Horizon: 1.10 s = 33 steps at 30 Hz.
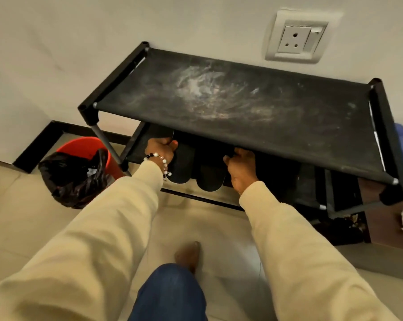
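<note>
2 hands on 2 black slippers, lower shelf (135, 150) of 1 rack (242, 100).

Far L: 1 red bin (84, 146) w/ 1 black bag (73, 179), on floor just beside rack leg. Then L hand (161, 149), 1 bead bracelet (161, 159) at wrist, fingers curled round far end of L slipper (182, 169). R slipper (209, 180) touching it, side by side, heels over shelf's front edge. R hand (240, 167) gripping R slipper's right side, fingertips partly hidden under dusty top shelf. 2 shelves seen in all. 1 bare foot (189, 253) on tiles below, between both sleeves. Upper R: 1 wall socket (295, 39) above rack.
</note>
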Tool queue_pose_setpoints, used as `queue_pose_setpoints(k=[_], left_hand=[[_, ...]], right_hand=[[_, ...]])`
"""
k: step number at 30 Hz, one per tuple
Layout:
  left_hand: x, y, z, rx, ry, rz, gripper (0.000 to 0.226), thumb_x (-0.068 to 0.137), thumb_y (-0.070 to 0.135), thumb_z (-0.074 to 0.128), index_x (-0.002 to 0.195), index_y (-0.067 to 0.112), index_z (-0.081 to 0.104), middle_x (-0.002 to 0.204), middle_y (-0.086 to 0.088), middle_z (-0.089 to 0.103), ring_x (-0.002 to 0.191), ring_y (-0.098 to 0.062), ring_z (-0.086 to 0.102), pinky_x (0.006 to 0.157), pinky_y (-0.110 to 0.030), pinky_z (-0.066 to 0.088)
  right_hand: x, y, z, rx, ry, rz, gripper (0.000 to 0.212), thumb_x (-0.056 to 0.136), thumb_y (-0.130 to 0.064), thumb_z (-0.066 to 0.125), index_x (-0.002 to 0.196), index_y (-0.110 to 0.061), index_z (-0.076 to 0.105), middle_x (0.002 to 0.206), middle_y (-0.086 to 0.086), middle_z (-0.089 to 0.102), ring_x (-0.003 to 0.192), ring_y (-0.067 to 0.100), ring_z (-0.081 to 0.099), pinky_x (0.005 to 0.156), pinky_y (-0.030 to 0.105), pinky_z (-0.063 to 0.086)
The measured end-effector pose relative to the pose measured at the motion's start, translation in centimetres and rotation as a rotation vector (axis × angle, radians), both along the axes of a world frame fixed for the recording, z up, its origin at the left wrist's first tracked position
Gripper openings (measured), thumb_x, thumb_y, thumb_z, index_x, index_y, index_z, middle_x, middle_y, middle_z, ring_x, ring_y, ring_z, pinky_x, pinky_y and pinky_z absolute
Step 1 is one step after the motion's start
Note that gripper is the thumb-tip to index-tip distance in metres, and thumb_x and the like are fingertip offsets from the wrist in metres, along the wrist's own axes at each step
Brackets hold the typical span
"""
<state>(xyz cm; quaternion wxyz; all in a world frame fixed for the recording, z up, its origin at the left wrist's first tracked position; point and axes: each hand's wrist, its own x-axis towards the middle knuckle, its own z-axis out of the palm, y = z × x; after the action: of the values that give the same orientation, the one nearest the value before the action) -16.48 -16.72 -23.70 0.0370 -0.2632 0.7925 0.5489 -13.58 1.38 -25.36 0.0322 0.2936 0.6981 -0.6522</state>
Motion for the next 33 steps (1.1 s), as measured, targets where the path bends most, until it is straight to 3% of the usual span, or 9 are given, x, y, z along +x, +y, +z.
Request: queue_pose_setpoints(k=[5, 9, 12, 18, 20, 22, 25, 28, 33], left_hand=[[-1.2, -0.3, -0.9, -0.034, -0.007, -0.011, 0.031, 0.090, 0.018, 0.066, 0.121, 0.011, 0.066, 0.122, -0.011, 0.066, 0.117, -0.026, 0.058, 0.105, -0.031, 0.041], [-1.5, -0.4, -1.6, -0.061, -0.013, -0.025, 0.034, 0.091, 0.018, 0.065, 0.124, 0.010, 0.064, 0.125, -0.012, 0.063, 0.120, -0.026, 0.055, 0.102, -0.026, 0.039], [-1.2, -0.2, -1.6, -0.091, -0.009, -0.021, 0.035, 0.091, 0.021, 0.065, 0.125, 0.010, 0.064, 0.126, -0.012, 0.063, 0.121, -0.027, 0.055, 0.103, -0.028, 0.039], [1.2, 0.9, 0.8, -0.270, 0.079, 0.010, 0.032, 0.092, 0.015, 0.061, 0.122, 0.006, 0.065, 0.124, -0.016, 0.063, 0.121, -0.031, 0.054, 0.101, -0.026, 0.038], [2.5, 1.4, 2.1, -0.320, 0.119, 0.003, 0.028, 0.091, 0.010, 0.059, 0.118, 0.006, 0.067, 0.119, -0.015, 0.066, 0.117, -0.031, 0.056, 0.094, -0.021, 0.038], [4.1, 2.1, 3.2, -0.294, 0.145, -0.008, 0.025, 0.091, 0.006, 0.057, 0.113, 0.009, 0.070, 0.115, -0.014, 0.068, 0.112, -0.028, 0.060, 0.086, -0.016, 0.037], [6.8, 4.0, 4.6, -0.176, 0.168, -0.064, 0.026, 0.088, -0.002, 0.055, 0.105, 0.009, 0.072, 0.097, -0.009, 0.071, 0.092, -0.022, 0.067, 0.081, -0.019, 0.049], [10.3, 6.8, 6.1, -0.036, 0.169, -0.144, 0.024, 0.089, -0.006, 0.053, 0.100, 0.004, 0.071, 0.081, -0.004, 0.068, 0.071, -0.014, 0.064, 0.063, -0.013, 0.051], [15.1, 12.7, 6.5, 0.060, 0.092, -0.298, 0.019, 0.091, -0.003, 0.053, 0.097, 0.001, 0.070, 0.081, -0.009, 0.069, 0.060, -0.015, 0.061, 0.047, -0.013, 0.045]], right_hand=[[-0.6, -0.2, -0.1, 0.065, -0.008, -0.067, 0.039, 0.086, 0.001, 0.061, 0.123, -0.004, 0.052, 0.117, 0.004, 0.057, 0.108, 0.018, 0.057, 0.087, 0.024, 0.045], [-0.6, -0.5, 0.0, 0.184, -0.002, -0.066, 0.032, 0.087, -0.002, 0.062, 0.118, -0.001, 0.052, 0.115, 0.012, 0.058, 0.108, 0.022, 0.057, 0.092, 0.027, 0.047], [-0.2, -0.7, 0.2, 0.242, -0.003, -0.010, 0.032, 0.088, -0.003, 0.062, 0.118, -0.001, 0.053, 0.115, 0.013, 0.058, 0.103, 0.022, 0.058, 0.085, 0.023, 0.044], [2.1, -0.2, 2.0, 0.423, 0.042, 0.107, 0.033, 0.089, 0.004, 0.051, 0.121, -0.001, 0.056, 0.115, 0.013, 0.060, 0.101, 0.023, 0.060, 0.089, 0.026, 0.048], [4.0, 0.0, 3.2, 0.368, 0.048, 0.115, 0.030, 0.089, 0.004, 0.052, 0.116, -0.004, 0.061, 0.107, 0.009, 0.064, 0.091, 0.017, 0.060, 0.087, 0.021, 0.046], [6.3, 0.3, 4.2, 0.245, 0.064, 0.098, 0.022, 0.087, 0.006, 0.056, 0.103, -0.006, 0.066, 0.095, 0.010, 0.068, 0.086, 0.019, 0.065, 0.086, 0.025, 0.052], [9.8, 1.3, 5.1, 0.123, 0.046, 0.064, 0.015, 0.087, 0.005, 0.059, 0.088, -0.008, 0.067, 0.087, 0.012, 0.069, 0.080, 0.022, 0.070, 0.072, 0.027, 0.058], [13.6, 3.8, 6.0, 0.113, 0.047, 0.027, 0.015, 0.088, 0.001, 0.059, 0.085, -0.011, 0.067, 0.084, 0.012, 0.071, 0.073, 0.019, 0.069, 0.067, 0.028, 0.059], [18.2, 9.8, 7.3, 0.181, 0.027, -0.130, 0.024, 0.084, -0.001, 0.061, 0.070, -0.019, 0.067, 0.076, 0.011, 0.071, 0.067, 0.022, 0.068, 0.067, 0.032, 0.059]])
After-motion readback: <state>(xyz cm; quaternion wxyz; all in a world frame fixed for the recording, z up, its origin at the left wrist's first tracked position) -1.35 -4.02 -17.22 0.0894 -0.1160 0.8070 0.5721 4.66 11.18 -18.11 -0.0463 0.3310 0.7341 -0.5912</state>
